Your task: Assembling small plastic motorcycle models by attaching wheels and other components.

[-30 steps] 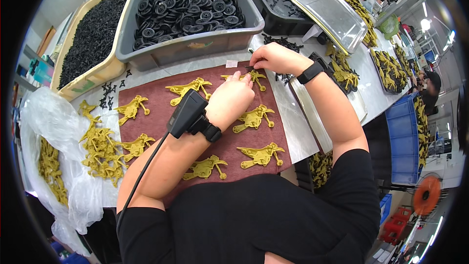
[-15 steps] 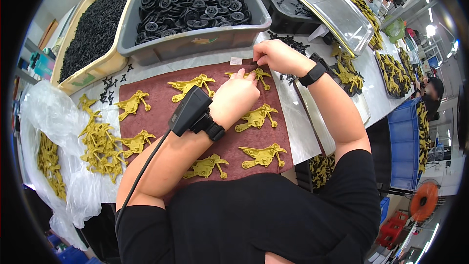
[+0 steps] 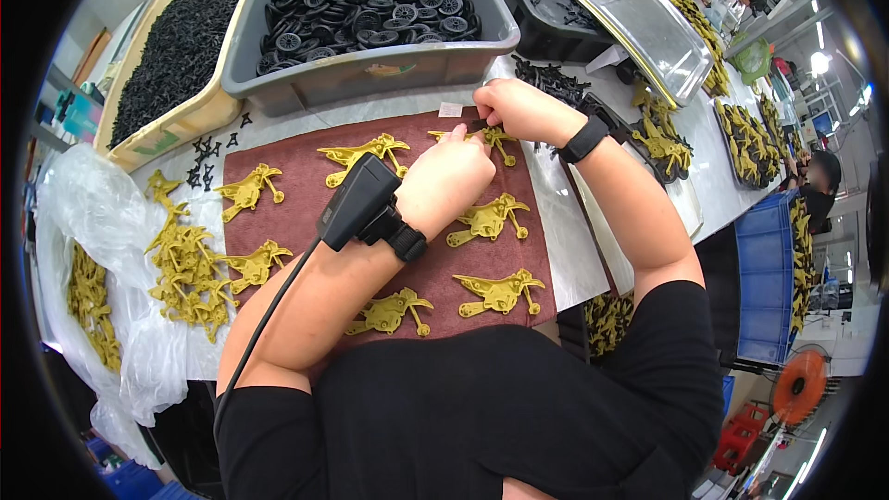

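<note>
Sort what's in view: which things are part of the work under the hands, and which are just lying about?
In use:
left hand and right hand, both on one yellow plastic piece
small dark part in the right hand's fingers
maroon mat with more yellow pieces

Lying about:
grey bin of black wheels
metal tray
clear plastic bag

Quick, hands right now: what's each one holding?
Left hand: pressing on the yellow plastic piece, grip hidden.
Right hand: pinching a small dark part at it.
</note>
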Demonstrator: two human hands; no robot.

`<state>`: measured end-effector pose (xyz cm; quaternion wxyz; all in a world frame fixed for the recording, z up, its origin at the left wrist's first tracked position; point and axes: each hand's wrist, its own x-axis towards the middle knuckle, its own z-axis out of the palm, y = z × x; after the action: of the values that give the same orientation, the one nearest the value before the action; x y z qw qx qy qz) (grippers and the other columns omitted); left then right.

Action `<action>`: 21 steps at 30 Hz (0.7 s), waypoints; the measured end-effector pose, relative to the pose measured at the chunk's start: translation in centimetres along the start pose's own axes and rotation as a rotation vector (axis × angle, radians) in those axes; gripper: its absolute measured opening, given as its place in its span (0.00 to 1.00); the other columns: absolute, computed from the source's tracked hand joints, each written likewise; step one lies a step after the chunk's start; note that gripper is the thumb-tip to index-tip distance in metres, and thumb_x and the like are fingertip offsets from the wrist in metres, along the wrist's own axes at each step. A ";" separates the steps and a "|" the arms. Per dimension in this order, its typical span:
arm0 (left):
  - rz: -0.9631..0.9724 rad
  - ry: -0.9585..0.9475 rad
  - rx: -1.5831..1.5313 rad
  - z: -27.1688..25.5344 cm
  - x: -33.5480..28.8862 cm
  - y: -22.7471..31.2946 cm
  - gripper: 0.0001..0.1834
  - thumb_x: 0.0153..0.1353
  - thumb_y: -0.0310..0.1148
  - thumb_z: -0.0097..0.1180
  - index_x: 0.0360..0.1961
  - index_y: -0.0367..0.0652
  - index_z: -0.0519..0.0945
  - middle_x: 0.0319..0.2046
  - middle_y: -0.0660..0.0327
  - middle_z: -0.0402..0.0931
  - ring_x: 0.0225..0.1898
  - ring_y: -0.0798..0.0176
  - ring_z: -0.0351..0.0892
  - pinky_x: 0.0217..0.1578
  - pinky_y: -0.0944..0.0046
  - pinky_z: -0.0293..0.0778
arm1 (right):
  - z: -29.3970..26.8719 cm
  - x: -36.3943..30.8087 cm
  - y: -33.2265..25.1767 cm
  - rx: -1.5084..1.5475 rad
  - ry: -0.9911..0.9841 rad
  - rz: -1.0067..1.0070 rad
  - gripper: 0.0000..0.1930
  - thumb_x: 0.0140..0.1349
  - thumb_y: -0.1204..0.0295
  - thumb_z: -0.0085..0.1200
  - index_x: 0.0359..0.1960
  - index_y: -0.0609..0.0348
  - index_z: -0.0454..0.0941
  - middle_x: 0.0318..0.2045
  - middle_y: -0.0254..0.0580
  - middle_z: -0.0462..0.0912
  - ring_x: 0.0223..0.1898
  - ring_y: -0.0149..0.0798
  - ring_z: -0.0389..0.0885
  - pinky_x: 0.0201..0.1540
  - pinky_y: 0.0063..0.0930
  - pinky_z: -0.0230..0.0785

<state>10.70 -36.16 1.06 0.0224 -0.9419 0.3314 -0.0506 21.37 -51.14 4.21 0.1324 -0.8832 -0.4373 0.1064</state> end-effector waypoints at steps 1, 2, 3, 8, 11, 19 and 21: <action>-0.007 0.010 -0.007 -0.2 0.0 0.0 0.21 0.53 0.24 0.48 0.51 0.33 0.75 0.47 0.51 0.76 0.52 0.54 0.74 0.56 0.65 0.69 | 0.1 0.0 0.0 0.002 -0.002 0.002 0.08 0.41 0.89 0.50 0.25 0.66 0.73 0.26 0.48 0.77 0.31 0.47 0.78 0.33 0.33 0.70; -0.014 0.019 -0.013 -0.2 0.0 0.1 0.21 0.53 0.24 0.48 0.50 0.33 0.75 0.45 0.51 0.76 0.51 0.54 0.75 0.57 0.65 0.69 | 0.3 0.0 0.0 0.001 0.014 0.001 0.08 0.41 0.88 0.50 0.24 0.66 0.73 0.26 0.48 0.77 0.31 0.46 0.78 0.33 0.33 0.70; -0.012 0.018 -0.015 -0.1 0.0 0.1 0.21 0.53 0.24 0.48 0.50 0.33 0.75 0.45 0.51 0.76 0.51 0.54 0.75 0.57 0.65 0.69 | 0.4 0.0 0.0 -0.001 0.030 0.000 0.08 0.41 0.88 0.50 0.24 0.66 0.72 0.26 0.48 0.76 0.30 0.46 0.78 0.33 0.32 0.70; 0.018 0.037 0.047 0.4 0.0 0.0 0.21 0.53 0.24 0.47 0.50 0.32 0.75 0.45 0.51 0.77 0.51 0.58 0.75 0.59 0.66 0.65 | 0.8 0.1 0.0 -0.049 0.044 0.006 0.07 0.41 0.87 0.50 0.24 0.66 0.73 0.26 0.47 0.77 0.30 0.46 0.78 0.34 0.33 0.70; 0.026 0.037 -0.013 0.5 0.1 -0.2 0.20 0.52 0.23 0.47 0.47 0.32 0.76 0.42 0.52 0.77 0.48 0.58 0.76 0.57 0.67 0.67 | 1.1 0.3 -0.1 -0.092 0.046 0.014 0.07 0.42 0.86 0.50 0.24 0.65 0.73 0.26 0.47 0.77 0.31 0.47 0.78 0.35 0.35 0.70; 0.023 0.085 -0.061 0.1 0.2 -0.1 0.14 0.52 0.22 0.48 0.41 0.32 0.77 0.39 0.53 0.77 0.41 0.58 0.76 0.48 0.65 0.72 | 0.9 0.3 0.1 -0.133 -0.016 0.094 0.05 0.45 0.84 0.53 0.26 0.64 0.74 0.26 0.48 0.79 0.33 0.49 0.79 0.36 0.37 0.71; 0.014 0.079 -0.063 0.2 0.2 -0.1 0.14 0.52 0.22 0.48 0.41 0.33 0.77 0.40 0.53 0.77 0.42 0.57 0.76 0.48 0.66 0.72 | 0.8 -0.2 0.7 -0.016 -0.007 0.100 0.04 0.49 0.81 0.56 0.28 0.64 0.76 0.28 0.47 0.80 0.33 0.48 0.80 0.36 0.35 0.71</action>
<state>10.96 -36.16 0.84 -0.0200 -0.9371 0.3399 -0.0772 21.56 -51.58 3.23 0.1182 -0.9045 -0.3940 0.1125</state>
